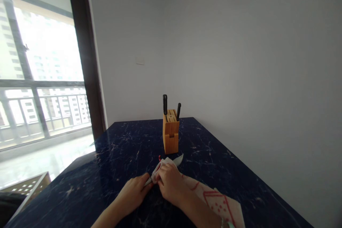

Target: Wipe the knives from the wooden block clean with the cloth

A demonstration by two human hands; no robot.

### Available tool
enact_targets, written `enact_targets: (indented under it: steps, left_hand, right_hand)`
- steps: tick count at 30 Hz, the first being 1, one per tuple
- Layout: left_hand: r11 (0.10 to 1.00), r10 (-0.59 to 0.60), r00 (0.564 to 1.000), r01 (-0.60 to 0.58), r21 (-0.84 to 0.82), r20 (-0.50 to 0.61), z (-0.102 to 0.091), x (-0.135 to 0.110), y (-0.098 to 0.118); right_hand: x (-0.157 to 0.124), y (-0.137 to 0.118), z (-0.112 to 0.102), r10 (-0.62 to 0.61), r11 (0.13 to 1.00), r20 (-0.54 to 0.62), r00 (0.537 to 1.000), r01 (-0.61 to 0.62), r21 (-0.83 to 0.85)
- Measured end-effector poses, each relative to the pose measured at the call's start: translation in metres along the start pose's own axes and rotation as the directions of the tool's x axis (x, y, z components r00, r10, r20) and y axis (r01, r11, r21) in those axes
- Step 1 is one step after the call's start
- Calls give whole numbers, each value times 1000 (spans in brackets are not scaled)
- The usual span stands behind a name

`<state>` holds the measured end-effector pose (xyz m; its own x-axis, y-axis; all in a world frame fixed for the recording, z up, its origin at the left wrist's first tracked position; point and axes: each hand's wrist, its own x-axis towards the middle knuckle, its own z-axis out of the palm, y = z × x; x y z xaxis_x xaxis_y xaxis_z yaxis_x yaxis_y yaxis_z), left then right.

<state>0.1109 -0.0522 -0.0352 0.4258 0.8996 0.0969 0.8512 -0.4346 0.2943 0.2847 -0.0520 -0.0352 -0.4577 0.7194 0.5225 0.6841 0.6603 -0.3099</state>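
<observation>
My left hand [135,189] is closed around the handle end of a knife, low in the middle of the view. The knife's pale, curved blade [179,159] sticks out beyond my right hand, its tip pointing away to the right. My right hand [171,182] pinches a white cloth with red markings [196,186] around the middle of the knife. Part of this cloth trails along the table under my right forearm. My fingers and the cloth hide the rest of the knife.
A wooden knife block [171,142] stands just beyond my hands, with a black-handled knife [165,104] and a second black handle [179,111] in it. The dark blue marbled table [128,142] meets a grey wall at right. A chair [32,192] is at lower left.
</observation>
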Motion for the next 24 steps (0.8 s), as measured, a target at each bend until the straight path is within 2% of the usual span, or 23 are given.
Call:
enact_targets:
  steps: [8,14,19,24]
  left_hand:
    - [999,31,999,-32,10,25,-5,-4,13]
    - [997,-63,996,61,39,58,-8,-3,16]
    - [1000,3,1000,-3,11,11,-4,-2,10]
    - [1000,22,999,-21,13,-24,2,0,5]
  right_hand:
    - [3,-2,8,94,995,-81,992,-97,-24]
    - [0,1,8,68,998,-42,997,-68,-6]
    - [3,-1,10,115,993,-78,990,-116,-12]
    - [2,-3,3,88,995,-28,996,-90,-41]
